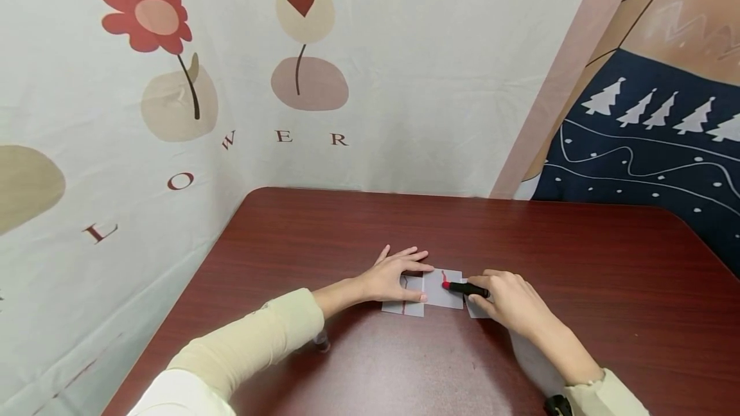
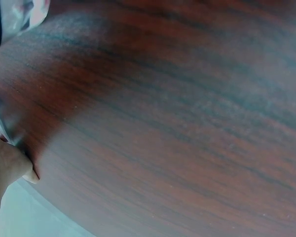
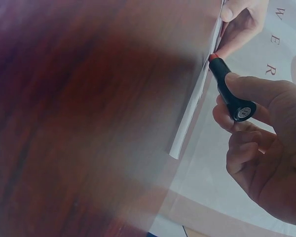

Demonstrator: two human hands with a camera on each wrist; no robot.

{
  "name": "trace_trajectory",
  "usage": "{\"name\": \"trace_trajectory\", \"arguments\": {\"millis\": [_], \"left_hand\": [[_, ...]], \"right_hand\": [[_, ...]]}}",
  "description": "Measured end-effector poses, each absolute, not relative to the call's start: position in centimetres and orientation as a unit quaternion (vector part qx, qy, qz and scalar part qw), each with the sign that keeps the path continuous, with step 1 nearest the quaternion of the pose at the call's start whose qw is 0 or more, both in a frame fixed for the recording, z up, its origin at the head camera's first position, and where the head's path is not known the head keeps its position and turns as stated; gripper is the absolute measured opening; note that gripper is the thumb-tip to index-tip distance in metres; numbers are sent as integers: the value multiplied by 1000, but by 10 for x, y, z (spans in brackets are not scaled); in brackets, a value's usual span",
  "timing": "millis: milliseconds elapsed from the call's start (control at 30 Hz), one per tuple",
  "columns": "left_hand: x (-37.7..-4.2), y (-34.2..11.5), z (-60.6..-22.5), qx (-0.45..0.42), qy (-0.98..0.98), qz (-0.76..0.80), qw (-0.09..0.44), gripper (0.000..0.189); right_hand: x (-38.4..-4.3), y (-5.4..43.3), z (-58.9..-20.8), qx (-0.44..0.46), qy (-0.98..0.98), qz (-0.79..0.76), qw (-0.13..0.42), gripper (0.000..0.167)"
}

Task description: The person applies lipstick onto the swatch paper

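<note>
My right hand pinches a black lipstick between thumb and fingers. Its red tip meets the middle white paper, where a short wavy red line runs up from it. My left hand lies with fingers spread, its thumb and index fingertips at the left edge of that paper. Partly under the left palm is another paper with a dark mark and a red mark. A third paper shows at the right, partly hidden by my right hand.
A small clear object stands on the dark red wooden table beside my left forearm. Behind the table hangs a pale cloth printed with flowers and letters. A dark blue printed cloth hangs at the right.
</note>
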State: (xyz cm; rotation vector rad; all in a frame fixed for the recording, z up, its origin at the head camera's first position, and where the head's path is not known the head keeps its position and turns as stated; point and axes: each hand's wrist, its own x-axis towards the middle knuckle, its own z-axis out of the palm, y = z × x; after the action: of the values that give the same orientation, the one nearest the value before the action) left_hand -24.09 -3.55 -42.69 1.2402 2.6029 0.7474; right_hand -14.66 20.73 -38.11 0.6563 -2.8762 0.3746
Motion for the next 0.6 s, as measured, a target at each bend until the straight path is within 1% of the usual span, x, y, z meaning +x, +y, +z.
{"name": "trace_trajectory", "arguments": {"millis": [600], "left_hand": [[-240,-36,-426,412,871,255,82,57]], "right_hand": [[-145,206,-380,226,-963,120,84,27]]}}
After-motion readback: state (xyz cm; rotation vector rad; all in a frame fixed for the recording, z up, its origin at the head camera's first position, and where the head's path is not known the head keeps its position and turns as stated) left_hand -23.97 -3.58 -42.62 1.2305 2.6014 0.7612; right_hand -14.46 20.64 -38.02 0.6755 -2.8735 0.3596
